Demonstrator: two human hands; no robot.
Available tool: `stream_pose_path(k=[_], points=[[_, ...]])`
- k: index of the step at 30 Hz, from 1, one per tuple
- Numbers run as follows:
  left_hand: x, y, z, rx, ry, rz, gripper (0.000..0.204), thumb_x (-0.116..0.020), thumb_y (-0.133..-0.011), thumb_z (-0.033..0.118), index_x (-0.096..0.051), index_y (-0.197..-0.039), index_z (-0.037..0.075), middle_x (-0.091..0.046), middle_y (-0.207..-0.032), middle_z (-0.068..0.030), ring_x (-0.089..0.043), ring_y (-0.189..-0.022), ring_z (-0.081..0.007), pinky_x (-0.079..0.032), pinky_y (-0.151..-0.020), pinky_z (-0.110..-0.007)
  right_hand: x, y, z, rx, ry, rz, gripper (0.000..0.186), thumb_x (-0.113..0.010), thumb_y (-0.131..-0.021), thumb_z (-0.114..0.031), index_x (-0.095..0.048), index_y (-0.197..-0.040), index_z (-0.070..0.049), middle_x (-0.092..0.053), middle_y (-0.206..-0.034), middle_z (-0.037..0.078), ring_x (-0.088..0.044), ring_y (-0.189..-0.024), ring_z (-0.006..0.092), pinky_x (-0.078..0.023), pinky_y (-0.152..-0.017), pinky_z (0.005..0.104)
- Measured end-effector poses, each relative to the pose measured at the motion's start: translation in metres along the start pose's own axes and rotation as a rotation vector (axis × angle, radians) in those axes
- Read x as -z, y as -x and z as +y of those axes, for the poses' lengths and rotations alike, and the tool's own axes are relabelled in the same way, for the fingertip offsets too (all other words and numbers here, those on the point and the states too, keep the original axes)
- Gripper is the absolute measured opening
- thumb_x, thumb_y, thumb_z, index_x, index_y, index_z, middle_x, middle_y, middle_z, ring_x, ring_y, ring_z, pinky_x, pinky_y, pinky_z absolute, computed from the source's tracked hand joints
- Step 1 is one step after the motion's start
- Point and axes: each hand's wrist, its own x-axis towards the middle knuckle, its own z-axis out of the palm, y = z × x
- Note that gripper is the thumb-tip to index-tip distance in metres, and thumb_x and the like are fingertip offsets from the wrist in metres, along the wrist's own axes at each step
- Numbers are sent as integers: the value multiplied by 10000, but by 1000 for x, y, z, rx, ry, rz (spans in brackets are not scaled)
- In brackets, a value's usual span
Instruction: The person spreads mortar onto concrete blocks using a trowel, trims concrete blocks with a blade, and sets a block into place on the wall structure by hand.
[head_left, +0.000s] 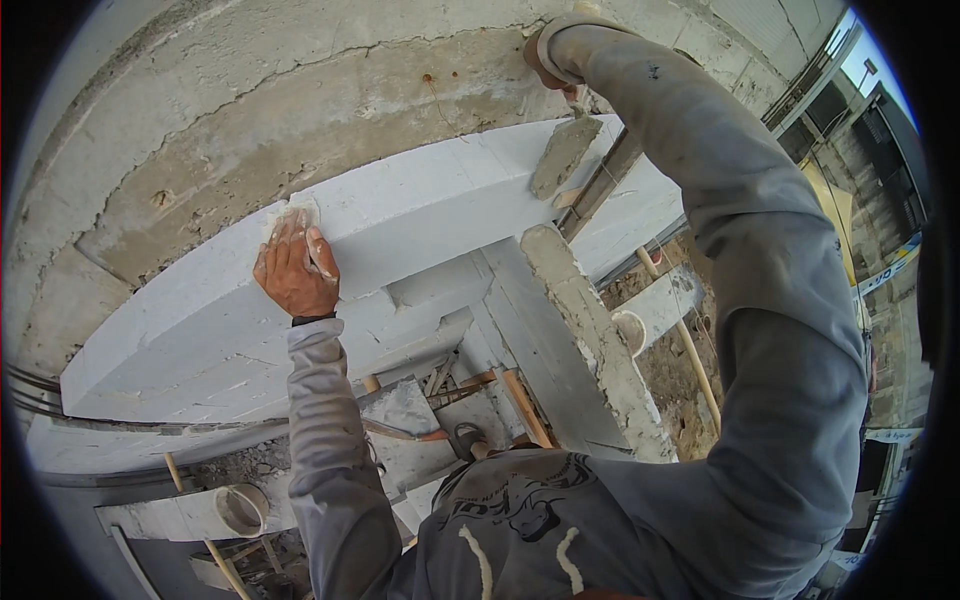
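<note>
My left hand (298, 265) rests on the front edge of a long white block ledge (420, 205), its fingers bent over a small pale piece (300, 212) that I cannot make out. At the top, my right hand (548, 65) reaches to the rough concrete wall (330, 95), fingers curled and mostly hidden by the cuff; what it holds is unclear. Just below it a slab of grey mortar (562, 155) lies on the ledge beside a grey board (600, 185) that runs toward the right of my body.
A mortar-crusted beam (575, 320) stands right of a recess. Below are stepped blocks, loose timber (528, 405) and my sandalled foot (468, 438). White round openings (240, 508) with bamboo poles (680, 350) sit either side over rubble. Thin bars and cables line the far right.
</note>
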Motion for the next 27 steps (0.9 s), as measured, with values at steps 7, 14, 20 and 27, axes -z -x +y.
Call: stream_pose_path(k=[7, 14, 20, 27], points=[[-1, -2, 1, -30, 20, -13, 269, -531, -845, 250, -659, -1038, 113, -640, -1095, -43, -567, -1077, -197, -327, -960, -395, 25, 103, 62, -61, -138, 241, 316, -712, -686, -298, -680, -899, -66, -642, -854, 196, -622, -818, 323, -483, -755, 385], [0, 11, -15, -56, -17, -13, 288, -507, -868, 266, -652, -1056, 103, -636, -1092, -65, -566, -1068, -216, -343, -950, -385, -115, 209, -46, -88, -841, 375, 322, -558, -780, -227, -540, -960, 40, -638, -831, 201, -623, -835, 341, -485, -736, 408], [0, 0, 1, -87, -11, -61, 314, -480, -890, 287, -632, -1092, 102, -614, -1138, -71, -539, -1106, -222, -334, -959, -388, -244, 194, -229, -409, -2297, 138, 394, -617, -767, -260, -564, -993, 58, -623, -826, 203, -623, -757, 287, -482, -671, 357], [9, -3, -2, -97, -27, -182, 333, -458, -903, 299, -623, -1107, 93, -593, -1175, -80, -513, -1141, -233, -327, -967, -399, -199, 110, -261, -633, -2681, 355, 291, -640, -718, -174, -552, -877, 54, -587, -780, 162, -593, -663, 278, -472, -579, 364]])
